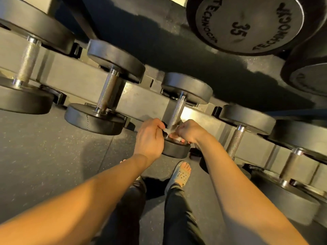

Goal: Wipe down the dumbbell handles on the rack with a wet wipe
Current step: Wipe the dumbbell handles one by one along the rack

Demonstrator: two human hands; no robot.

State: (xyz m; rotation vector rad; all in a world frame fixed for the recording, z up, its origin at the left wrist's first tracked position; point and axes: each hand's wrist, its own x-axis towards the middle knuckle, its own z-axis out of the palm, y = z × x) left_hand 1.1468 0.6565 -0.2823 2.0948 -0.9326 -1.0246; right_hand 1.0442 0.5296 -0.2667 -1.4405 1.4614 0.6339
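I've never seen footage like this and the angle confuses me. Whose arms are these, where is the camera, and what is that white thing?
There is no machine here. These are a person's two bare arms, filmed by one wide-angle camera worn on the head and looking down, so the picture bends at its edges. In front is a rack with a row of black dumbbells resting on it. A bigger dumbbell marked 35 sits higher up. The left hand and right hand both pinch a white wet wipe at the near end of one metal handle. The wipe seems looped round the handle, though the hands hide most of it. Below are the dark floor, the person's legs and a sandal.
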